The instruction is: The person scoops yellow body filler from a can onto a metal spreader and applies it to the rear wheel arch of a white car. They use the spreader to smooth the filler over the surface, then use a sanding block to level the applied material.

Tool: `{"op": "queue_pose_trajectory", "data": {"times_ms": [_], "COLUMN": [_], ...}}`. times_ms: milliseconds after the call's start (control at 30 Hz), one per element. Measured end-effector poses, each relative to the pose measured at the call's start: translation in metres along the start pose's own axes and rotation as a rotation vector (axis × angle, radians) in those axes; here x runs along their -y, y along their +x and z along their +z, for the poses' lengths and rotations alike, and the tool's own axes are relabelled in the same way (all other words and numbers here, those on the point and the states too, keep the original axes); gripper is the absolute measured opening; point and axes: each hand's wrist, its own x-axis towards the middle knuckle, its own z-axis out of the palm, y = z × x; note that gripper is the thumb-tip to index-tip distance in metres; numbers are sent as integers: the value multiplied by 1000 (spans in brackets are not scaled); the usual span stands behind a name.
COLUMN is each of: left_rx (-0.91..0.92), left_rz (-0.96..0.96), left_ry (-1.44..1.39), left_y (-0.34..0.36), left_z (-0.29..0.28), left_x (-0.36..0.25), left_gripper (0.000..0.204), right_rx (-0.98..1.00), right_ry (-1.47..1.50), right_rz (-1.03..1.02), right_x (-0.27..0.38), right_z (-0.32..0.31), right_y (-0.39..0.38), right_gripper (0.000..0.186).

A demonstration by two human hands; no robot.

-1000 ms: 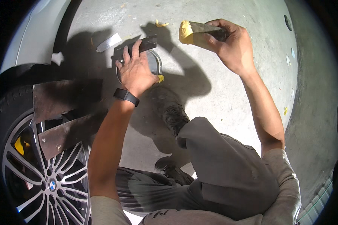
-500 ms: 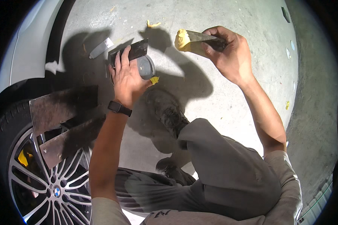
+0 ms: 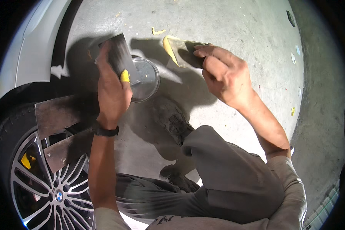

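My left hand [image 3: 114,92] grips a dark, flat, rectangular plate [image 3: 122,57], its thumb lying across the plate's near part. The thumb's tip is yellow; whether that is putty or a wrap I cannot tell. Below the plate, a round tin [image 3: 151,82] stands on the floor, its grey top partly covered. My right hand [image 3: 228,76] is closed on the dark end of a flat putty spreader [image 3: 184,51], apart from the plate and to its right. Pale yellow putty [image 3: 168,48] coats the spreader's left edge.
A car wheel [image 3: 53,188] and light body panel [image 3: 34,50] stand at the left. Two dark plates [image 3: 61,115] lean across the tyre. A yellow scrap [image 3: 158,31] lies on the concrete floor [image 3: 218,19]. My shoe [image 3: 172,119] is just below the tin.
My left hand has moved left and tilted the plate, uncovering more of the tin. The right hand has come left and down with the spreader; its putty now forms a thinner strip. The small tube is hidden.
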Motion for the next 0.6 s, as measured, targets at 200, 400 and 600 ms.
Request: {"op": "queue_pose_trajectory", "data": {"times_ms": [200,400,600], "left_rx": [76,-189,-308], "left_rz": [-683,-967,-898], "left_ry": [-871,-1030,-972], "left_y": [-12,-41,-54], "left_z": [-34,-42,-67], "left_x": [-37,-105,-126], "left_gripper": [55,48,53], "right_rx": [-88,-255,-384], "right_ry": [43,328,535], "right_rz": [-147,-144,-202], "right_x": [9,60,98], "right_z": [23,60,77], "right_y": [6,18,23], "right_gripper": [41,55,47]}}
